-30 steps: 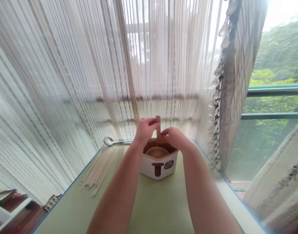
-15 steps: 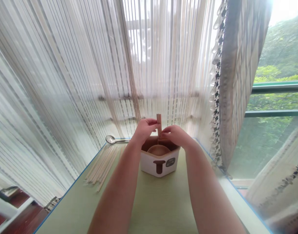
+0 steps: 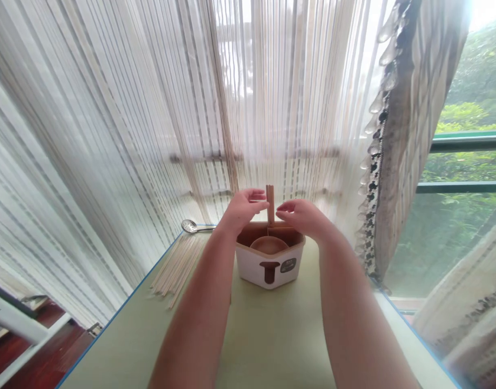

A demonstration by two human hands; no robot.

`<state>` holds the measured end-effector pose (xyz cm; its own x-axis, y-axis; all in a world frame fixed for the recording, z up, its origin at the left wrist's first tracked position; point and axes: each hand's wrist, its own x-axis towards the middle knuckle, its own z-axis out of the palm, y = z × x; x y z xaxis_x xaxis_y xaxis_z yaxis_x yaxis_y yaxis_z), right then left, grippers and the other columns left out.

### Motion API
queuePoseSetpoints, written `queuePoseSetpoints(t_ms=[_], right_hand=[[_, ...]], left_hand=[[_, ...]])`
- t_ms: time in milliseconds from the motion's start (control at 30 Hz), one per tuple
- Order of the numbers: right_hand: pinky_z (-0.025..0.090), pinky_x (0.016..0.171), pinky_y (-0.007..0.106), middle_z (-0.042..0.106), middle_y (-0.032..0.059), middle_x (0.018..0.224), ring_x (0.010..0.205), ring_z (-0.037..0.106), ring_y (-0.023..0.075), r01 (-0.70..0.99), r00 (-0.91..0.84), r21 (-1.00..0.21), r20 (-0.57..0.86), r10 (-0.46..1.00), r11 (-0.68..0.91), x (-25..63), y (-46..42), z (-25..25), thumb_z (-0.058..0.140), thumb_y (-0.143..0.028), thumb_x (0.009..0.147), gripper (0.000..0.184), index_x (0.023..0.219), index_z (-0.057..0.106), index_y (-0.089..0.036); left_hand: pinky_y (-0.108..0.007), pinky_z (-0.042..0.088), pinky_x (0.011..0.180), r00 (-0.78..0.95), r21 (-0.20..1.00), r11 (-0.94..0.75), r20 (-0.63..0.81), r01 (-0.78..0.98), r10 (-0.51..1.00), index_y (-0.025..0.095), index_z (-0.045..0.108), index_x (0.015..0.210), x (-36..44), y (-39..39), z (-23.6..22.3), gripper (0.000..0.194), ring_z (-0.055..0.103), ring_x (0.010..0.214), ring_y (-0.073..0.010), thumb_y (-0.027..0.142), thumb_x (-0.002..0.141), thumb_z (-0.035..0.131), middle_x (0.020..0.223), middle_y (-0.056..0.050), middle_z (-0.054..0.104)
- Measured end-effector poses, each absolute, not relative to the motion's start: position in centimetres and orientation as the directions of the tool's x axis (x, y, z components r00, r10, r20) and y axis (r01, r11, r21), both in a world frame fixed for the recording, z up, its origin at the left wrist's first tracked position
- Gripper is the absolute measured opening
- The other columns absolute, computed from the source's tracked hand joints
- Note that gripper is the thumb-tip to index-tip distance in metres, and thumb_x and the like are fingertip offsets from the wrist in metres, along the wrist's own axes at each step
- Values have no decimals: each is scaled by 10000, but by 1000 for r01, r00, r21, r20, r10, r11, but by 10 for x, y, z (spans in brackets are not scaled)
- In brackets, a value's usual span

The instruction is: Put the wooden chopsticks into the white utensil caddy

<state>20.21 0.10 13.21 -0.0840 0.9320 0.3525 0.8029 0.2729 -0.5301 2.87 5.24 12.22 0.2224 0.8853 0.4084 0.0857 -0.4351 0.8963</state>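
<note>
Several wooden chopsticks (image 3: 270,206) stand upright in the back part of a white box with a brown inside (image 3: 248,263). A brown bowl (image 3: 269,245) sits in the front part of that box. My left hand (image 3: 248,207) is just left of the upright chopsticks, fingers apart, its thumb tip close to them; whether it touches them I cannot tell. On their other side my right hand (image 3: 297,214) is open, fingers loosely curved and clear of the sticks. More chopsticks (image 3: 177,268) lie spread on the table, left of my left forearm.
A slotted metal spoon (image 3: 189,226) lies at the table's back left, its handle end hidden behind my left arm. The pale green table (image 3: 272,335) has a blue edge. Sheer striped curtains (image 3: 151,108) hang right behind it, with a window (image 3: 467,227) at the right.
Both hands have let go of the upright chopsticks and moved apart, the right one farther to the right. The chopsticks stay standing in the box. The view has shifted slightly.
</note>
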Motion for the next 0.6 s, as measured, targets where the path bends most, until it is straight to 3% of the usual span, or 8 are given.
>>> queuePoseSetpoints(t_ms=[167,300,467,600], right_hand=[[453,717,283,677,69,948,816,607,183,775,-40,-532,498,866,341,186,-38,163,544,-354,813,272,980,691,-199],[458,680,255,668,62,956,801,605,164,679,-193,-559,490,850,476,150,-66,173,531,-371,827,286,1025,670,-218],[447,645,240,677,55,932,756,612,157,677,-479,-472,299,825,565,87,-66,140,491,-346,844,265,1002,670,-231],[455,635,265,672,112,938,797,625,208,788,-535,-311,83,841,532,45,-46,93,470,-254,827,269,978,679,-177]], left_hand=[[-339,462,753,-96,822,-478,527,310,844,168,641,949,-14,38,132,344,599,794,-175,339,656,700,948,-83,653],[-339,432,794,-306,761,-324,555,562,773,164,646,855,-53,33,108,216,601,788,-184,300,687,647,861,-67,669],[-291,430,781,-476,799,-137,476,586,739,161,629,848,-100,34,43,170,611,827,-177,274,729,586,868,-77,674],[-280,425,771,-502,813,-35,392,582,771,160,630,870,-125,35,10,176,614,844,-186,254,735,569,899,-87,675]])
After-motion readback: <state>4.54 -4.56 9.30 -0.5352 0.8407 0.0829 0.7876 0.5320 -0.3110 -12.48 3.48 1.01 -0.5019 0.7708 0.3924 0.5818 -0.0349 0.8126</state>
